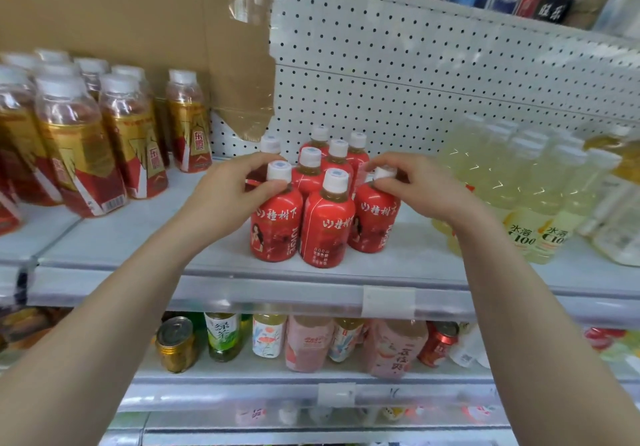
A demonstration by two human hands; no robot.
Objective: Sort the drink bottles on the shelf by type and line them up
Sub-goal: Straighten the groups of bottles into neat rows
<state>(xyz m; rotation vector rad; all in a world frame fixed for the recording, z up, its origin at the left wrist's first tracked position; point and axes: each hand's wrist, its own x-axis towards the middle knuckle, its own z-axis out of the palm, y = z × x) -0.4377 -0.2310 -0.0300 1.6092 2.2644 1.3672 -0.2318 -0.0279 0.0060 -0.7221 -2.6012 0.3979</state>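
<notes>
Shelf (156,234) holds red bottles (327,217) grouped near front edge. Left hand (228,189) pinches front-left bottle (275,227) at neck, right hand (422,186) pinches front-right bottle (374,224) at cap. Gold bottles (79,155) left.

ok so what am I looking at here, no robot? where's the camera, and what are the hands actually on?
No robot here. This is one wide-angle camera worn on a person's head, looking forward and down, so both bare arms come in from the bottom edge.

The left hand grips the neck of the front-left red bottle. The right hand pinches the cap of the front-right red bottle. Both bottles stand upright on the shelf, in a cluster of red bottles with white caps. The middle red bottle stands between them, untouched.

On the same shelf, gold-and-red bottles stand to the left and pale yellow bottles to the right. Behind is a white pegboard, partly covered by cardboard. The shelf below holds mixed drinks.
</notes>
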